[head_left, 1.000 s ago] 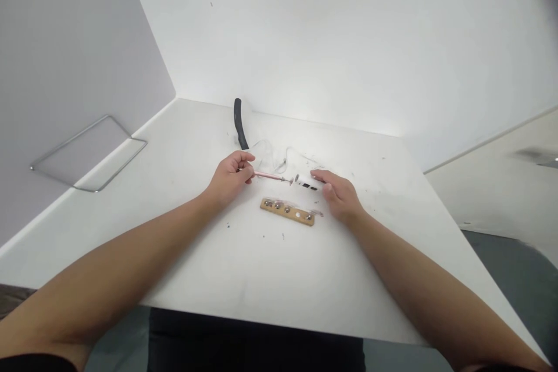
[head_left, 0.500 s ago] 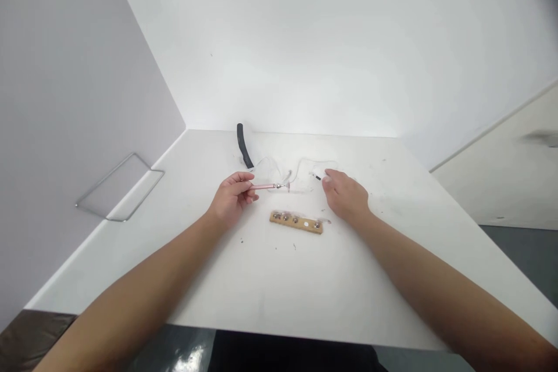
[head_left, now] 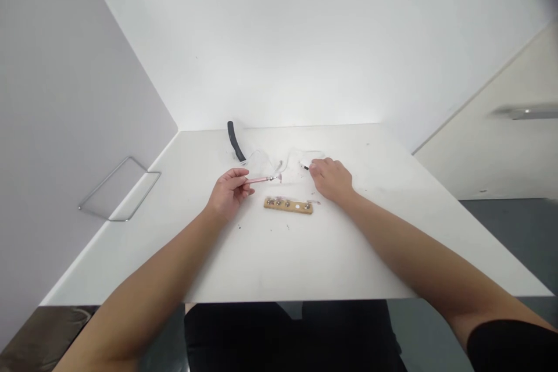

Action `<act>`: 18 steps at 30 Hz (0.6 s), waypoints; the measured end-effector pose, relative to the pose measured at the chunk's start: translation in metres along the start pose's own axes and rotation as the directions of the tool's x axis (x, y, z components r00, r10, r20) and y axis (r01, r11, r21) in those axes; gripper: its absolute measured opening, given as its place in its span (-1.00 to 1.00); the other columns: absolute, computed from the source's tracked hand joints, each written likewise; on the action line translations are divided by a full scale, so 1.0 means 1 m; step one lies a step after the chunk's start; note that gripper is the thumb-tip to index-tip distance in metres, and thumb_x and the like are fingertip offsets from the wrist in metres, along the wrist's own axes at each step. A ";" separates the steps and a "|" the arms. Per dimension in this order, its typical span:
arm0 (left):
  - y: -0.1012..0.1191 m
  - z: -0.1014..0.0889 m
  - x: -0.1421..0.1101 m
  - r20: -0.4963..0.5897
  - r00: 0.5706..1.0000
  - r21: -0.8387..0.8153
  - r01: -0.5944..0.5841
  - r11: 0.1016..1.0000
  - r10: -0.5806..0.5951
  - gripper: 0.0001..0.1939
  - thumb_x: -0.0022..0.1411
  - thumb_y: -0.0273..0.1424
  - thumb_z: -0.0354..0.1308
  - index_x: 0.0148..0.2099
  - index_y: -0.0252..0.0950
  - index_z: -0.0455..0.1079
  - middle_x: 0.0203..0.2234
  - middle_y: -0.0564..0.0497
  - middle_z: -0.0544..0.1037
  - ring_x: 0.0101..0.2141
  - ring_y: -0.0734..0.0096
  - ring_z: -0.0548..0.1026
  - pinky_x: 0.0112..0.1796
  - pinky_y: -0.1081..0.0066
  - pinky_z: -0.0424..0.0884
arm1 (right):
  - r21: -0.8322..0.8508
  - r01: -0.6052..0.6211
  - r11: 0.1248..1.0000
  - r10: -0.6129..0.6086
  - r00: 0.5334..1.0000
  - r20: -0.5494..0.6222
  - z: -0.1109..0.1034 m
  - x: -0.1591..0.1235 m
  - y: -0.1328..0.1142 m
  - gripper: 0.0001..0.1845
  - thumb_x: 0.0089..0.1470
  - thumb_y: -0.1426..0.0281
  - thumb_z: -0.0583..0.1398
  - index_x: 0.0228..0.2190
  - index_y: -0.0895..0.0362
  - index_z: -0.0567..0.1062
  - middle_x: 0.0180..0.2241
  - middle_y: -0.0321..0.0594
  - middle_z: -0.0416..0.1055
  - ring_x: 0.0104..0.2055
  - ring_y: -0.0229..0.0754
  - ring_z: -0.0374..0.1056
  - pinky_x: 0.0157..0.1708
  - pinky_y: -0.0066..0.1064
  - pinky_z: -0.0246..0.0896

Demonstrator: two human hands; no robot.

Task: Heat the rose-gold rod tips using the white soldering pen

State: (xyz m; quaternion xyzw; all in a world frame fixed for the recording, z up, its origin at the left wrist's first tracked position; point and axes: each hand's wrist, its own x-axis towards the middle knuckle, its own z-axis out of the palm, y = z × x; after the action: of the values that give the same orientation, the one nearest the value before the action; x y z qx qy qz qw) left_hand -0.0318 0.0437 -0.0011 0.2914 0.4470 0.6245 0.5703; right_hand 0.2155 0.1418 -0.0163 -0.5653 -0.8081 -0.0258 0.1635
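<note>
My left hand (head_left: pixel 230 193) is closed around a slim pink pen-like rod (head_left: pixel 257 180), its silvery metal end pointing right. Curled at the right is my right hand (head_left: pixel 332 179), with a small black-and-white piece (head_left: pixel 306 167) sticking out at its fingertips. Between and behind the hands lies a clear, thin-rimmed thing that looks like glasses (head_left: pixel 285 161), hard to make out on the white top. A curved black arm (head_left: pixel 236 142) rises at its left end. In front lies a wooden strip (head_left: pixel 288 207) bearing several shiny metal balls or bells and one white spot.
The white table (head_left: pixel 305 261) meets a white wall behind and a grey panel at the left. A bent metal wire frame (head_left: pixel 126 221) stands out at the left edge. Dark specks are scattered on the table. A metal handle (head_left: pixel 534 113) shows at the far right.
The view has shifted, so table, hands and things appear slightly higher and further left. Both hands keep nearly the same grip and place among the things.
</note>
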 end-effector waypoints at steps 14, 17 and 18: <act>-0.001 0.003 -0.007 0.045 0.999 -0.035 -0.007 0.999 0.008 -0.84 -0.01 -0.52 0.14 -0.30 -0.32 0.33 -0.69 0.13 0.38 -0.65 0.61 0.32 -0.31 0.36 0.39 | 0.078 -0.026 0.997 0.035 0.992 -0.120 -0.004 -0.002 0.004 -0.59 0.18 0.29 -0.14 -0.10 0.04 0.40 -0.14 -0.15 0.38 -0.12 0.05 0.20 -0.20 -0.16 0.12; -0.001 0.004 -0.007 0.061 0.998 -0.053 0.006 0.999 -0.003 -0.85 -0.01 -0.52 0.14 -0.30 -0.31 0.33 -0.70 0.13 0.38 -0.67 0.62 0.31 -0.31 0.36 0.39 | 0.173 0.008 0.985 0.040 0.961 -0.273 -0.009 -0.007 0.004 -0.57 0.16 0.27 -0.12 -0.08 0.12 0.38 -0.14 -0.11 0.38 -0.11 0.04 0.20 -0.16 -0.15 0.12; -0.001 0.004 -0.007 0.069 0.998 -0.056 0.012 0.998 -0.008 -0.85 -0.01 -0.51 0.14 -0.30 -0.31 0.33 -0.70 0.14 0.38 -0.68 0.62 0.30 -0.31 0.36 0.39 | 0.208 0.040 0.977 0.029 0.948 -0.317 -0.011 -0.010 0.003 -0.56 0.16 0.26 -0.12 -0.08 0.15 0.38 -0.15 -0.10 0.38 -0.12 0.03 0.20 -0.15 -0.15 0.12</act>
State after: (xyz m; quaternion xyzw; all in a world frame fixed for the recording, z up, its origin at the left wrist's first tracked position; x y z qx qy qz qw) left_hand -0.0268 0.0380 0.0010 0.2943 0.4110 0.6236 0.5964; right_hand 0.2240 0.1314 -0.0088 -0.5308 -0.7709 -0.0310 0.3507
